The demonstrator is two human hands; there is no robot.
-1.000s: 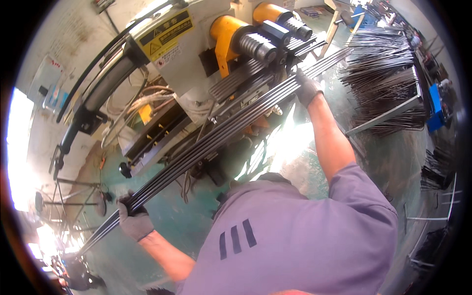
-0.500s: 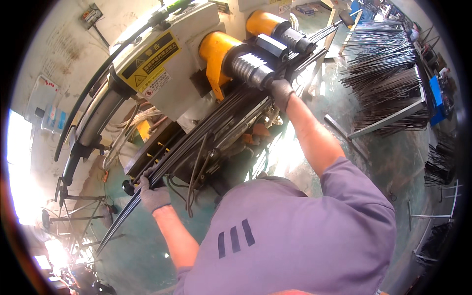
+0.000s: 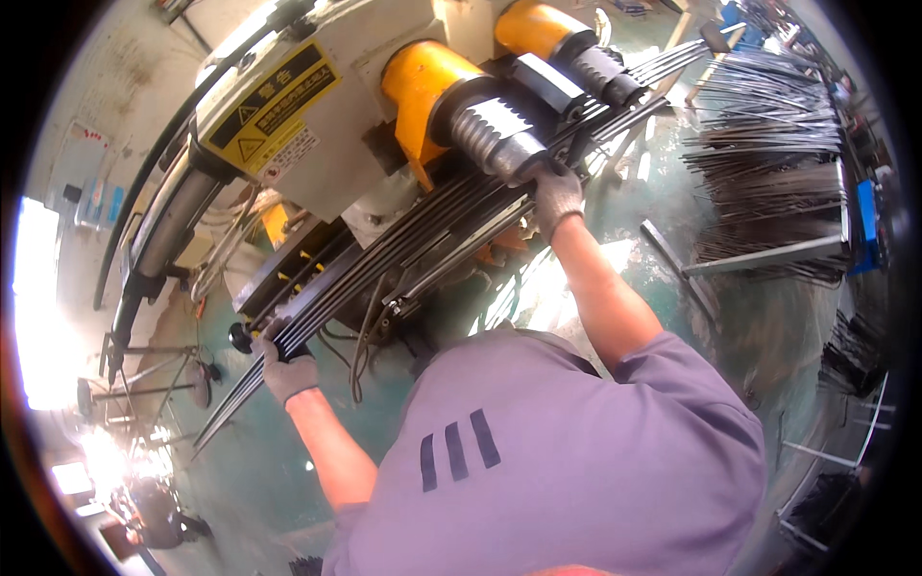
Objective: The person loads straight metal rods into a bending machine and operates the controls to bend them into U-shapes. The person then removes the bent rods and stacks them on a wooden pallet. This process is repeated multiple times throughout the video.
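Observation:
A bundle of long, thin dark metal rods (image 3: 399,233) slants across the front of a machine, from lower left to upper right. My left hand (image 3: 290,374), in a grey glove, is closed around the bundle near its lower-left end, thumb on top. My right hand (image 3: 559,204), gloved alike, grips the rods farther up, right beside the silver end of a threaded cylinder (image 3: 495,139). Its fingertips are partly hidden behind the rods and cylinder. The cylinder sticks out from an orange housing (image 3: 423,82), with a second orange housing (image 3: 538,29) beyond it.
Racks on the right hold a large stack of rods (image 3: 768,144). A metal bar (image 3: 677,269) lies on the green floor. A black hose (image 3: 144,182) curves along the machine's left side. Below the bundle hang loose cables (image 3: 360,360). A metal stand (image 3: 158,374) is at far left.
The view has shifted, so the machine sits slightly higher and farther left. Near my left hand, the rods are more spread apart. Both hands keep hold of the bundle.

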